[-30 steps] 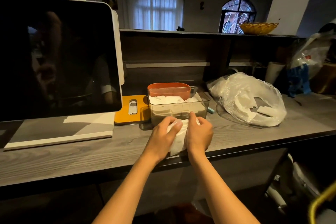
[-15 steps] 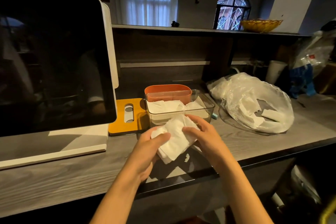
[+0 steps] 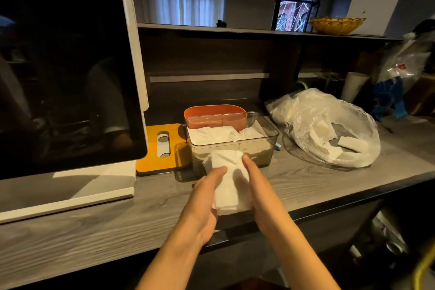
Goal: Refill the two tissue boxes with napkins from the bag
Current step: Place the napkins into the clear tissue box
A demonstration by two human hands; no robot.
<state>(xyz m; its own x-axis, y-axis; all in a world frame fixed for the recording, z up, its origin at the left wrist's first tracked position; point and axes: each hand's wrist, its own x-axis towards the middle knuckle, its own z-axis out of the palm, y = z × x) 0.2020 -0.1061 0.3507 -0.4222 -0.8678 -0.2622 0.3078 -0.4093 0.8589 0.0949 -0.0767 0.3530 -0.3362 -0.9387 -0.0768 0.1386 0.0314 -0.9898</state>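
Nearest the desk's (image 3: 94,226) front edge, both of the person's hands are up together around a folded stack of white napkins (image 3: 229,181). The left hand (image 3: 204,198) cups the stack from its left side, thumb laid across the top face; the right hand (image 3: 256,186) presses along the right side with the fingers fairly straight, index finger reaching toward the far corner. So the wad is clasped between the two, neither hand free. Its long axis runs away from the person, near end low over the desk edge, far end tipped up toward the boxes.

Straight ahead and just beyond the fingertips stands the clear tissue box (image 3: 270,139), its long side across the line of reach, so the stack's long axis looks crosswise to the box. White napkins already lie inside, roughly halfway up by my guess. To drop in flat, the wad will likely need a quarter turn; both hands are about equally close.

Touching the clear box's far side is the orange tissue box (image 3: 215,112); I can't tell how full it is. An orange lid (image 3: 164,146) with a slot lies flat to the left, beside the big dark screen (image 3: 66,66).

Off to the right, well apart from the hands, sags the plastic bag (image 3: 329,129), more napkins showing through it.
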